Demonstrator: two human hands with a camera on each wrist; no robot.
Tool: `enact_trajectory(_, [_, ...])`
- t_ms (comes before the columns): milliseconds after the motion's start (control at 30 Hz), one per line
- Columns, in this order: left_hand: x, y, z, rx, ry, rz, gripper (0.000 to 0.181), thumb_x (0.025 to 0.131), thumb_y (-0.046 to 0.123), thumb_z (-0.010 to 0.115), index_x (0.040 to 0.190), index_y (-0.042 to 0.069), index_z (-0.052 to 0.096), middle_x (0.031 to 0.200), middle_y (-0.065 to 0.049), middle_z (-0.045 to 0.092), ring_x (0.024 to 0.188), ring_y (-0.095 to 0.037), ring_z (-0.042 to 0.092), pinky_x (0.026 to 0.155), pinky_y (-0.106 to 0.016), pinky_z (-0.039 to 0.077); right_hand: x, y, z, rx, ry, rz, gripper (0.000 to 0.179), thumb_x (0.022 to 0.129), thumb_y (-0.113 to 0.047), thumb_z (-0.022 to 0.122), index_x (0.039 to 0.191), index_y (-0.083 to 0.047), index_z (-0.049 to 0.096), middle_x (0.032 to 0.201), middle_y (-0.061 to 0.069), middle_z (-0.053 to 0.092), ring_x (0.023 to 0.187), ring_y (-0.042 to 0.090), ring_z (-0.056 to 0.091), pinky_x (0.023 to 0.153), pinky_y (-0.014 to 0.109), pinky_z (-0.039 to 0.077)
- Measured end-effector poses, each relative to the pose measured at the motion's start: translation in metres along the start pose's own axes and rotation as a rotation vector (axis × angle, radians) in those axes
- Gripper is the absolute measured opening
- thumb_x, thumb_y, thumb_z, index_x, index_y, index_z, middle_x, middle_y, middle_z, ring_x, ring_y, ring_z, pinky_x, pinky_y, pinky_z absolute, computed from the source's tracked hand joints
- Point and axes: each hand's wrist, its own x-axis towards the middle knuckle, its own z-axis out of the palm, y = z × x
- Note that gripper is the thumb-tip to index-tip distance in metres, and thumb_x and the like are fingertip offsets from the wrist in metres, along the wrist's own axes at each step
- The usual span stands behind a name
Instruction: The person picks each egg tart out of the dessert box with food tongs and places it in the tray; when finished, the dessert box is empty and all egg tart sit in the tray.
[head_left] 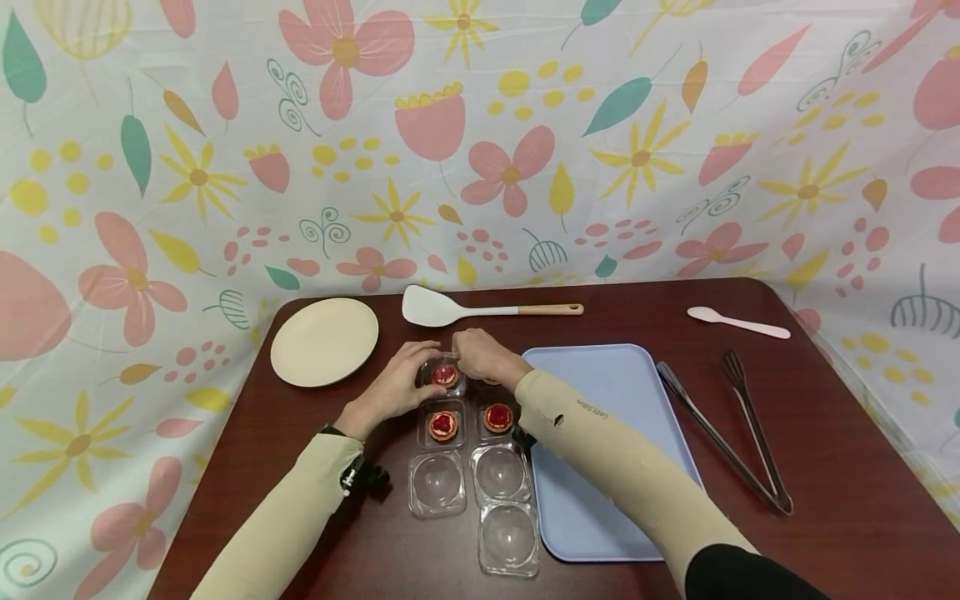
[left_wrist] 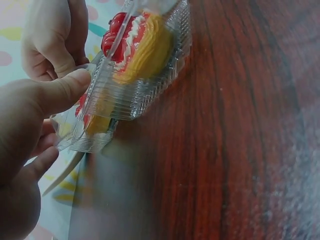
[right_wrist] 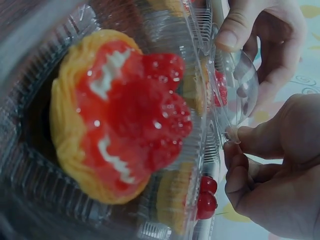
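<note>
At the far left of a group of clear plastic boxes, a fruit tart with red topping sits in its box. Over this tart stands a clear domed lid, between both hands. My left hand grips the lid's edge, thumb on the near side and fingers behind. My right hand pinches the lid's corner between thumb and curled index finger. Nearer to me, a left tart and a right tart rest in their boxes. One more far tart is mostly hidden under the right hand.
Three clear domed lids lie nearest me. A blue tray is under the right forearm, with metal tongs beside it. Behind are a cream plate, a white spatula and a pink spoon.
</note>
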Motion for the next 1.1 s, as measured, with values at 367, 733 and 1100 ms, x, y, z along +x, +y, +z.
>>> enact_trajectory(367, [0.000,0.003,-0.002,-0.017,0.064,0.043,0.055,0.072,0.022,0.087,0.117,0.003,0.062,0.121,-0.009,0.062,0.118,-0.025,0.050,0.103,-0.039,0.041,-0.010,0.003,-0.006,0.194,0.078,0.013,0.014,0.099,-0.014,0.050,0.101,-0.010,0.064,0.093,0.004,0.063,0.073,0.017,0.058,0.068,0.031,0.048])
enact_trajectory(733, [0.000,0.011,-0.012,0.017,0.092,0.048,0.071,0.073,0.021,0.087,0.133,0.001,0.054,0.128,-0.013,0.056,0.121,-0.028,0.048,0.105,-0.043,0.040,-0.020,-0.001,-0.014,0.254,0.187,0.004,0.018,0.099,-0.015,0.053,0.106,-0.010,0.069,0.102,0.007,0.068,0.076,0.016,0.059,0.074,0.033,0.050])
enact_trajectory(1100, [-0.001,0.023,-0.020,0.075,0.134,0.117,0.073,0.071,0.018,0.088,0.133,-0.002,0.055,0.126,-0.015,0.055,0.119,-0.030,0.047,0.103,-0.045,0.040,-0.037,-0.005,-0.021,0.295,0.250,-0.022,0.017,0.099,-0.016,0.055,0.103,-0.010,0.070,0.089,0.003,0.067,0.062,0.014,0.056,0.064,0.029,0.047])
